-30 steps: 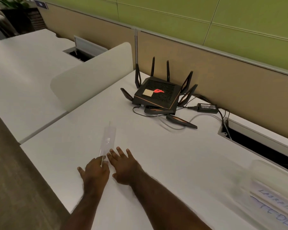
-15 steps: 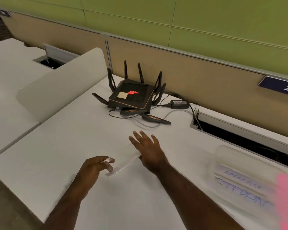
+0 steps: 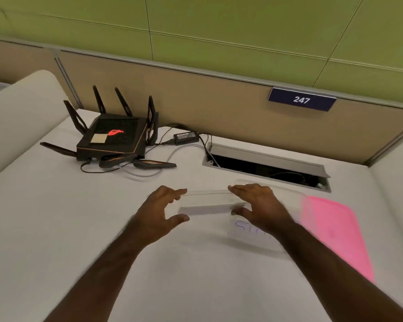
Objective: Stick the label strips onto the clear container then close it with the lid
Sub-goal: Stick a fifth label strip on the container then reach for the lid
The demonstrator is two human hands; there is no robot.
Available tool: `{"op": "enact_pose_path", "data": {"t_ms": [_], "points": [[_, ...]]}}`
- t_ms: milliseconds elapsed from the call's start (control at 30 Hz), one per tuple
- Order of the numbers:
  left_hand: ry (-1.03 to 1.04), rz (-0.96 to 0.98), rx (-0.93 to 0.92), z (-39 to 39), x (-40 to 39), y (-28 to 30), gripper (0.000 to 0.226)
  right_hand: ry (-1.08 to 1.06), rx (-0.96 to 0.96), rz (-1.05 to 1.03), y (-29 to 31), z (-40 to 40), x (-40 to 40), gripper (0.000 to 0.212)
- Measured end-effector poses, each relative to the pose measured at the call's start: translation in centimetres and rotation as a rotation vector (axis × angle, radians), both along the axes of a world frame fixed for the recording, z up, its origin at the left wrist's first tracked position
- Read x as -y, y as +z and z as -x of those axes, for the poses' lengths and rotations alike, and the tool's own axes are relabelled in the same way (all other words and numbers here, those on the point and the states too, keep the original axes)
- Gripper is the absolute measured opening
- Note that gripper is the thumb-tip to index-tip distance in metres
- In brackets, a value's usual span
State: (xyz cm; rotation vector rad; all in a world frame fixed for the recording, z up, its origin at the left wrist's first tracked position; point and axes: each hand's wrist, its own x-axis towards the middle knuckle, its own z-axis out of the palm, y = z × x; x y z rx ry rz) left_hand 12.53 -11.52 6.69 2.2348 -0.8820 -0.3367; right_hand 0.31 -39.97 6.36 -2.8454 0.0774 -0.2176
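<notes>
Between the hands, the label strip (image 3: 207, 202) ran nine to three o'clock, left hand (image 3: 160, 211) and right hand (image 3: 257, 204) each pinching one end. At four o'clock, nearer the right, sat the clear container (image 3: 272, 231); beyond it lay the pink lid (image 3: 337, 231).

Lid (image 3: 335, 228) right of container (image 3: 277, 219)

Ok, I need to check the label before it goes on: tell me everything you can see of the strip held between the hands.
The label strip is a long, narrow, see-through band, like clear tape, no writing visible. It is stretched level above the white desk, the left hand pinching one end and the right hand the other, beside the clear container. Motion blur hides finer detail.
</notes>
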Motion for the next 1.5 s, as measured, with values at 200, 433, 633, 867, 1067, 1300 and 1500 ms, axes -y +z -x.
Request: {"op": "enact_pose_path", "data": {"t_ms": [200, 433, 633, 867, 1067, 1300, 1500], "points": [[-0.114, -0.089, 0.326, 1.0, 9.0, -0.8, 0.044, -0.190, -0.112, -0.086, 1.2, 5.9, 6.3, 0.055], [-0.214, -0.265, 0.484, 2.9, 16.0, -1.8, 0.039, -0.359, -0.250, -0.106, -0.7, 9.1, 10.1, 0.055], [-0.244, -0.634, 0.638, 4.5, 18.6, -2.6, 0.034, -0.381, -0.230, 0.196, -3.0, 8.9, 9.1, 0.053], [-0.173, -0.767, 0.613, 5.5, 20.0, -1.7, 0.037, -0.407, -0.265, 0.266, -2.4, 7.8, 9.1, 0.051], [-0.225, -0.711, 0.600, 6.2, 18.3, -2.6, 0.039, -0.332, -0.321, 0.285, -2.7, 9.0, 8.9, 0.056], [-0.266, -0.833, 0.559, 6.0, 19.8, -2.9, 0.050, -0.347, -0.473, 0.299, -3.6, 8.1, 8.4, 0.054], [-0.264, -0.874, 0.451, 5.8, 20.0, -3.1, 0.051, -0.334, -0.538, 0.255, -3.6, 7.6, 8.3, 0.045]]}}
